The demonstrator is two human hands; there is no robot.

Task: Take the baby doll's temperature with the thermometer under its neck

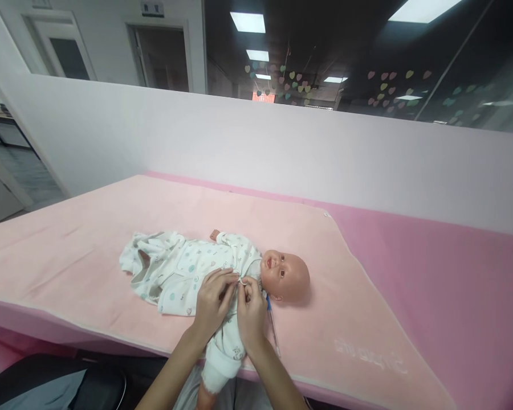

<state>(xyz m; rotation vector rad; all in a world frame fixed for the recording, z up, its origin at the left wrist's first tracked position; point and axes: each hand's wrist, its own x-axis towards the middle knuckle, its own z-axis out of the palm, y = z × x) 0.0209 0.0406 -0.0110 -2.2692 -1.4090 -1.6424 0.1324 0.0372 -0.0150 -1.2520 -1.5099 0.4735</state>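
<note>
A baby doll (282,276) lies on its back on a pale pink blanket (111,228), head to the right. It wears a white patterned garment (188,267). My left hand (214,302) and my right hand (250,310) meet at the doll's chest near the collar. Both pinch a small white tie or fastener (241,281) of the garment between fingertips. The doll's near sleeve (222,359) hangs over the table's front edge between my forearms. A thin blue-tipped stick (270,316) lies beside my right hand.
The blanket covers a brighter pink padded table (453,296) that runs to the right. A white partition wall (282,148) stands behind it, with dark glass above. A dark chair (68,381) sits at the lower left.
</note>
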